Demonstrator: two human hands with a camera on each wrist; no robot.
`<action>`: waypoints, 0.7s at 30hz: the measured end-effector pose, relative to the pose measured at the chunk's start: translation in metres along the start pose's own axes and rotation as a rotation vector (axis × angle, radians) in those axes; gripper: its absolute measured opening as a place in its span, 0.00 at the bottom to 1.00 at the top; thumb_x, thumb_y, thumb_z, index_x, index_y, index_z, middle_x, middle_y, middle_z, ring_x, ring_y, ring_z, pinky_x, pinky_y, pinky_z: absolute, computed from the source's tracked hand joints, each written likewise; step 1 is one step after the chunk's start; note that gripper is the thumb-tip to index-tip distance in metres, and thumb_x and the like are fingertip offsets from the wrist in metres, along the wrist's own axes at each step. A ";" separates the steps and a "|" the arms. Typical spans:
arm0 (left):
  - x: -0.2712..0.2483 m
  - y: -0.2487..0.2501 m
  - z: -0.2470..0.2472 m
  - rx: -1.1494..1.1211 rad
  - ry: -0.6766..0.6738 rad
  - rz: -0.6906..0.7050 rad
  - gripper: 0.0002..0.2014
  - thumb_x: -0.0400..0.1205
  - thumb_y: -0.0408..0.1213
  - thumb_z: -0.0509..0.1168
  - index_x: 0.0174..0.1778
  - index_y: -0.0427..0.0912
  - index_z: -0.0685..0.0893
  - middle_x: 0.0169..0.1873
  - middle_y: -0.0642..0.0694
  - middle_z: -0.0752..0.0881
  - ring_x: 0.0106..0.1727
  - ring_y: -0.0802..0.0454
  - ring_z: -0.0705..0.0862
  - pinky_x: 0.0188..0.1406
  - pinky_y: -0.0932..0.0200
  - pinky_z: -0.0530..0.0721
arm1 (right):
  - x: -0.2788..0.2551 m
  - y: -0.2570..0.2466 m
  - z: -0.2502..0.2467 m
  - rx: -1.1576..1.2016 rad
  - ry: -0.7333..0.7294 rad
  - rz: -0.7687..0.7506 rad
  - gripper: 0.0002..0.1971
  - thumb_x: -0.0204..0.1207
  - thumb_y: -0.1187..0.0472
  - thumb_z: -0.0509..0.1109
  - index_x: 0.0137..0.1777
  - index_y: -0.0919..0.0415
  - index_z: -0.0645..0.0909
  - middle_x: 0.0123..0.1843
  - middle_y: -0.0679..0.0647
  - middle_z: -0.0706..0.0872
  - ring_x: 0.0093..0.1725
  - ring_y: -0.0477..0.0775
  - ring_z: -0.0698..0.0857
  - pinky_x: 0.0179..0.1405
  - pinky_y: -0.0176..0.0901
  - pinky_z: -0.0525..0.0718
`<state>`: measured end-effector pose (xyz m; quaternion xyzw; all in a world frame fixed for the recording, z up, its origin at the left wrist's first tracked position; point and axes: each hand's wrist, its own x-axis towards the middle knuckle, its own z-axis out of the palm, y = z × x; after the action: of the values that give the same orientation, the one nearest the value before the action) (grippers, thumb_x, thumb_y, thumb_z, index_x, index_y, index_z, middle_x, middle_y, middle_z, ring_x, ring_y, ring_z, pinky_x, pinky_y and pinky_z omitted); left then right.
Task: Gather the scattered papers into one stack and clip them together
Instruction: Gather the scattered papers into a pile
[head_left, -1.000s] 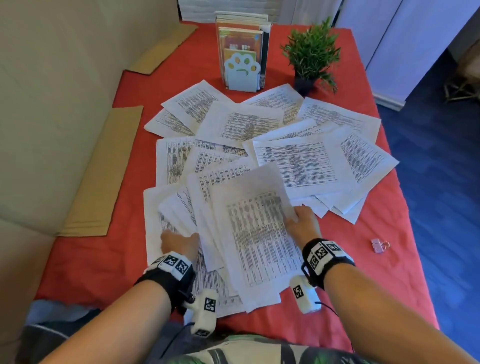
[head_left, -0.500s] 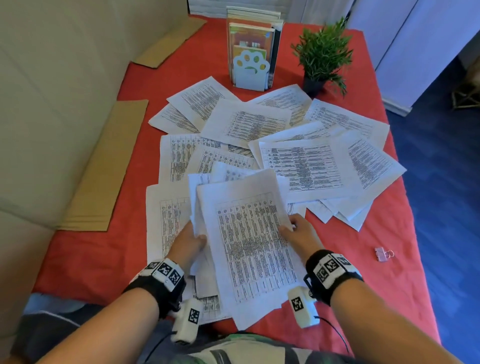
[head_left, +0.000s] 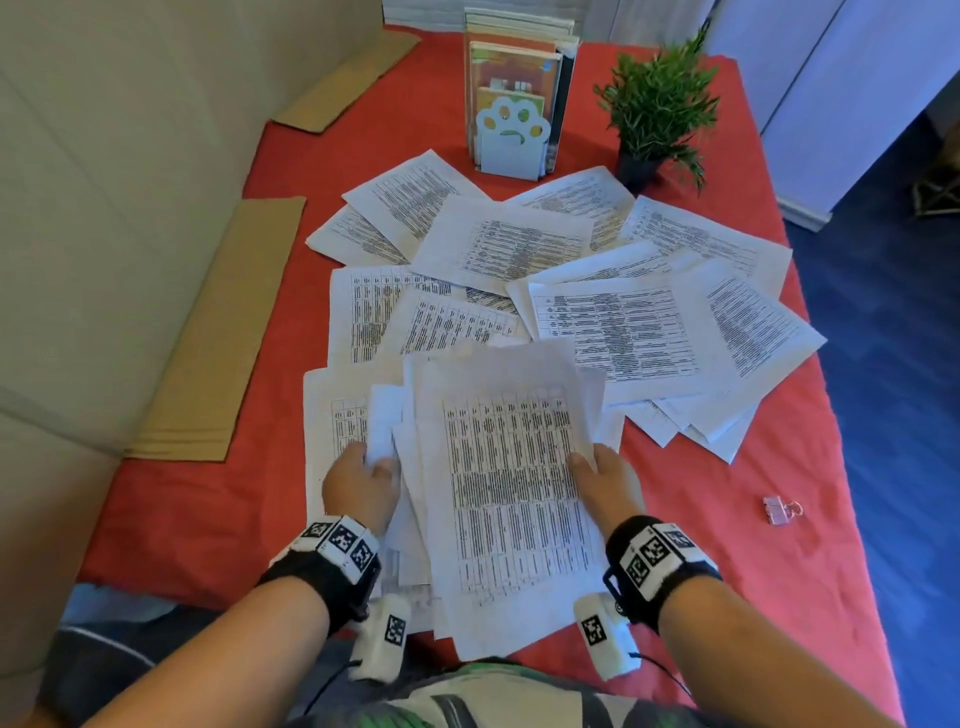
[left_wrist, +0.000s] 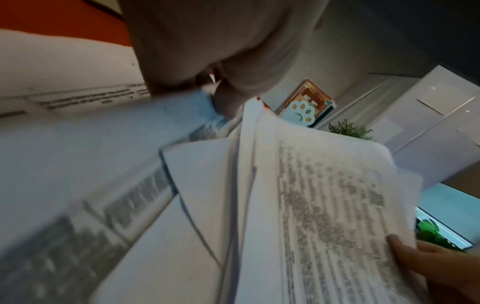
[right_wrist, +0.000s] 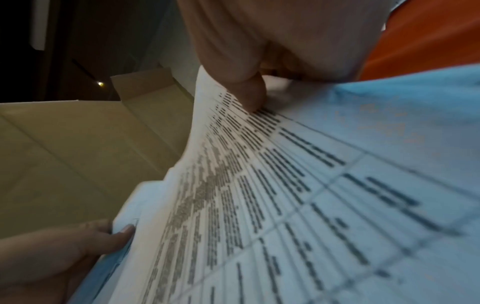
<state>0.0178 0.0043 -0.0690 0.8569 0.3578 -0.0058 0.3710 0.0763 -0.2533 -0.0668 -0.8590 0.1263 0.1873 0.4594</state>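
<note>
Loose papers (head_left: 613, 332): many lying ungathered beyond my grip. Partial stack (head_left: 509, 483): uneven; my left hand (head_left: 358, 488) and right hand (head_left: 608, 483) are pinching its side edges. Binder clip (head_left: 779, 509): lying unused right of my right hand.

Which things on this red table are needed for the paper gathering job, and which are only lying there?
Needed:
- held bundle of sheets, gripped by left hand and right hand
- scattered papers
- pink binder clip

Only lying there:
- potted plant
- paw-shaped book stand
- cardboard strips
</note>
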 end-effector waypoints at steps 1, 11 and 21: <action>0.003 -0.002 -0.003 0.010 0.060 -0.004 0.08 0.80 0.34 0.62 0.43 0.30 0.78 0.44 0.32 0.81 0.42 0.39 0.78 0.36 0.55 0.70 | 0.000 -0.002 -0.002 0.025 0.008 -0.008 0.09 0.82 0.60 0.61 0.42 0.64 0.75 0.34 0.55 0.78 0.31 0.52 0.77 0.29 0.42 0.76; 0.012 -0.013 -0.014 -0.006 0.123 -0.130 0.19 0.83 0.38 0.61 0.62 0.25 0.77 0.68 0.29 0.71 0.60 0.30 0.78 0.63 0.46 0.76 | 0.006 -0.010 0.020 -0.041 0.012 -0.051 0.17 0.79 0.57 0.62 0.56 0.71 0.83 0.69 0.59 0.75 0.59 0.62 0.81 0.62 0.57 0.82; -0.018 0.004 -0.006 -0.320 -0.180 -0.019 0.45 0.75 0.29 0.72 0.82 0.48 0.51 0.74 0.45 0.70 0.74 0.43 0.72 0.72 0.49 0.71 | -0.008 -0.010 0.031 0.075 -0.210 -0.051 0.14 0.80 0.69 0.58 0.63 0.56 0.73 0.52 0.55 0.84 0.46 0.54 0.82 0.41 0.40 0.80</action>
<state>0.0053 -0.0044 -0.0576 0.7796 0.3274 -0.0289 0.5330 0.0662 -0.2216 -0.0719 -0.8198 0.0626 0.2595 0.5067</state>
